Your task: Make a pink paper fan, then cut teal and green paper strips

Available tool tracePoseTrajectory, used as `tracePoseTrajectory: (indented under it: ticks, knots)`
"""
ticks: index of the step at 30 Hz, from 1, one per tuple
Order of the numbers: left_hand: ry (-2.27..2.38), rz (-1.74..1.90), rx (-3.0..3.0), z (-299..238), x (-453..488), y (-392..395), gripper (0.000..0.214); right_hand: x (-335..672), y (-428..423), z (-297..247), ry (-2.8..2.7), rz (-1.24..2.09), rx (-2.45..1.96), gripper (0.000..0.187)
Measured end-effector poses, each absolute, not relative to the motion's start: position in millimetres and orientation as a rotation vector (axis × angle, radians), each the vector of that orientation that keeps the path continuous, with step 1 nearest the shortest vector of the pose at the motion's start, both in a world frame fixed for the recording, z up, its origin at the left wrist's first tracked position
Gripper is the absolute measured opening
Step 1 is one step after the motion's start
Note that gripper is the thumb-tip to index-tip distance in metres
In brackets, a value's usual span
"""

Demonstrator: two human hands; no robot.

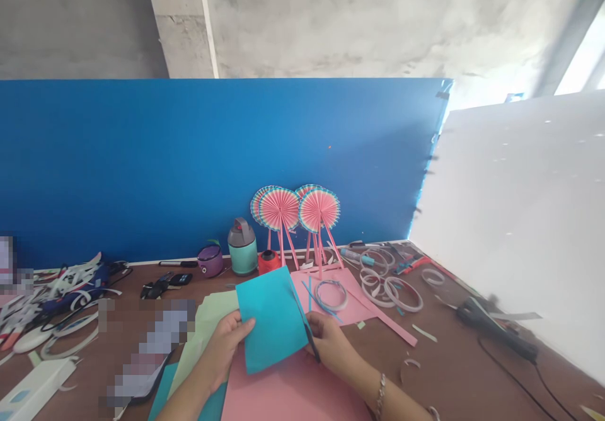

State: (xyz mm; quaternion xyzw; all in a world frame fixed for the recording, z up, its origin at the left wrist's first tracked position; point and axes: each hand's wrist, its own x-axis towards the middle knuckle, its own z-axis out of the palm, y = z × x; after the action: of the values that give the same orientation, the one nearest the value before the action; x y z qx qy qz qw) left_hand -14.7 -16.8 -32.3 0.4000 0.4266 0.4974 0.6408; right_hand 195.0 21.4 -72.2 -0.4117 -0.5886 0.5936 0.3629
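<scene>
My left hand (225, 344) is closed on the left edge of a turquoise paper sheet (273, 323), thumb on top. My right hand (333, 345) is closed around dark-handled scissors (310, 339), which lie along the sheet's right edge; their blades are partly hidden and blurred. Below the raised sheet lies pink paper (293, 392). Light green paper (208, 317) and more turquoise paper (163, 389) are under and beside my left forearm. Beyond my right hand, a ring of thin strips (331, 296) rests on another pink sheet (359, 295).
Pink pleated paper fans (278, 210) stand against the blue partition (142, 169). Near them are a turquoise-and-grey bottle (242, 247) and a purple pot (210, 261). Tape-like rings (403, 294) and a glue gun (496, 329) with a cord lie right; a phone (151, 351) lies left.
</scene>
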Motion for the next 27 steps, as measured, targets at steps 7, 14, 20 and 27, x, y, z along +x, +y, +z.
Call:
tracePoseTrajectory:
  ticks: [7,14,20,27]
  knots:
    - [0.995,1.133,0.929,-31.6,-13.6,-17.1,0.038,195.8,20.9,-71.6,-1.538,1.517,-1.020,0.016]
    - [0.958,1.113,0.917,-29.5,-12.8,-17.9,0.039,196.5,21.4,-73.3,-1.545,1.512,-1.030,0.012]
    - [0.957,1.118,0.900,-33.6,-14.3,-17.1,0.038,196.1,20.6,-70.5,-1.544,1.510,-1.062,0.016]
    - [0.968,1.108,0.909,-30.2,-12.9,-17.5,0.040,194.7,20.4,-72.1,-1.504,1.517,-1.108,0.016]
